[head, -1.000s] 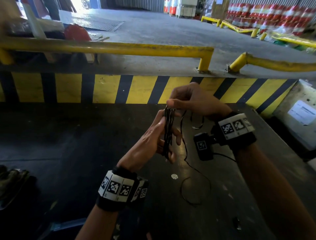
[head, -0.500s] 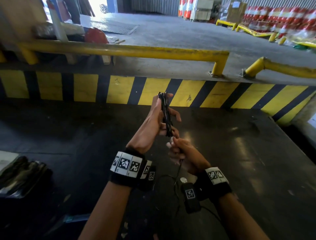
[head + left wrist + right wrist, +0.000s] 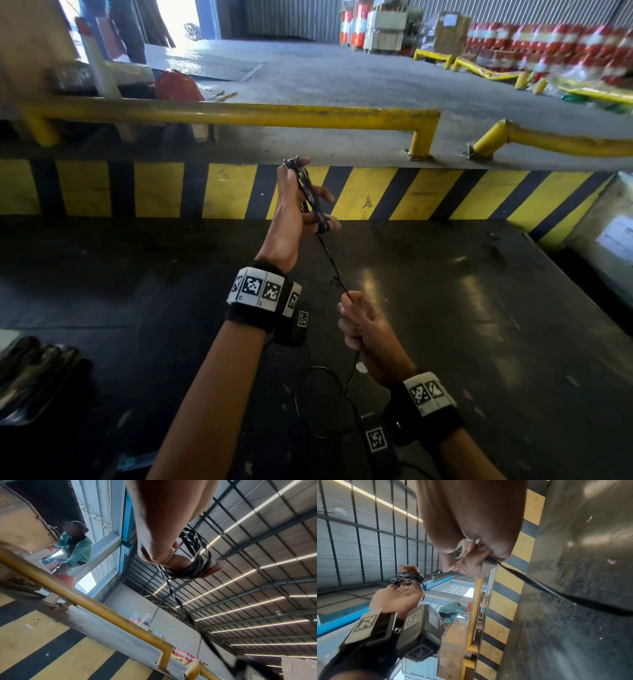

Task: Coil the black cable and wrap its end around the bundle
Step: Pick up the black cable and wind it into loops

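Note:
The coiled black cable bundle [image 3: 310, 195] stands upright in my left hand [image 3: 299, 202], its loops hooked over the raised fingers and thumb; the left wrist view shows the loops [image 3: 192, 566] wound round a finger. A taut strand [image 3: 330, 263] runs down from the bundle to my right hand [image 3: 359, 325], which grips it in a closed fist below and to the right. The right wrist view shows the fist [image 3: 471, 559] closed on the cable [image 3: 556, 593], and the bundle [image 3: 409, 577] on my left hand beyond. The loose tail [image 3: 322, 397] curls on the dark table under my right wrist.
The dark table [image 3: 479, 325] lies below my hands. A yellow-and-black striped curb [image 3: 154, 190] and yellow rail [image 3: 239, 114] run behind it. Dark objects [image 3: 30, 373] sit at the table's left edge. A person in a green top [image 3: 77, 549] stands beyond the rail.
My right hand has slid down the cable, away from the bundle toward me, drawing the strand taut. My left hand has lifted the bundle a little higher.

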A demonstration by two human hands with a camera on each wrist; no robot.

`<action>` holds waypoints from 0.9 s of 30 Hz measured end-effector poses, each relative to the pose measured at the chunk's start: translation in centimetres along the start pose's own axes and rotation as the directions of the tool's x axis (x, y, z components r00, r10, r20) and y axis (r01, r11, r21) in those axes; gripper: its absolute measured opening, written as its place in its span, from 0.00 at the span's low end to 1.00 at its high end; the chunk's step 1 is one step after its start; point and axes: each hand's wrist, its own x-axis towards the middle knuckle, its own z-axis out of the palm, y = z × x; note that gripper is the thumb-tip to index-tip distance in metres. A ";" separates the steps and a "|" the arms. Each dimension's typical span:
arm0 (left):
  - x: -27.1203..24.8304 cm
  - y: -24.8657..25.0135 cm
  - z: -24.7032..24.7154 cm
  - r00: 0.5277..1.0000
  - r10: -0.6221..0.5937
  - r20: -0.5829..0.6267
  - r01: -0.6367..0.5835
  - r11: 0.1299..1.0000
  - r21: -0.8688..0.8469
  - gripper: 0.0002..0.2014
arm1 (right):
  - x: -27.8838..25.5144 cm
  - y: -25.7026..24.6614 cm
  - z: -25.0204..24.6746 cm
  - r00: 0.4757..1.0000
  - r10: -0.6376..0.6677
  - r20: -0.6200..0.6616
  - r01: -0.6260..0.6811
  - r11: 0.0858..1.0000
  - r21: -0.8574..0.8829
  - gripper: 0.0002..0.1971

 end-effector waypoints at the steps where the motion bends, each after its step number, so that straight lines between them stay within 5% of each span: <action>1: 0.5 0.0 -0.2 1.000 0.004 -0.019 -0.004 1.000 -0.006 0.26 | -0.3 0.0 0.0 0.999 -0.042 -0.035 0.042 0.999 -0.009 0.06; 7: 1.9 0.0 -1.1 0.996 0.059 -0.066 -0.059 0.998 0.013 0.24 | -0.6 0.5 0.1 0.958 -0.165 -0.235 0.115 0.970 -0.214 0.14; 13: 3.1 0.4 -2.2 0.980 0.125 -0.152 -0.114 0.990 0.083 0.20 | -1.8 -0.5 0.6 0.990 -0.140 -0.031 0.117 0.913 -0.392 0.24; 15: 3.4 0.5 -2.6 0.976 0.125 -0.178 -0.098 0.983 0.154 0.17 | -2.4 -0.9 0.7 0.975 -0.219 0.047 0.208 0.804 -0.557 0.25; 19: 3.4 -0.1 -3.1 0.984 0.079 -0.162 -0.005 0.911 0.412 0.15 | -3.1 -3.3 0.8 0.888 -0.435 0.148 0.347 0.422 -0.838 0.07; 24: 2.1 -1.7 -3.5 0.999 -0.035 -0.041 0.054 0.741 0.669 0.16 | -1.8 -8.5 0.7 0.742 -0.619 0.258 0.351 0.031 -0.936 0.08; 27: 0.8 -2.7 -3.6 0.984 -0.170 0.054 0.083 0.702 0.707 0.12 | -0.4 -11.3 1.0 0.691 -0.643 0.330 0.341 -0.112 -0.933 0.13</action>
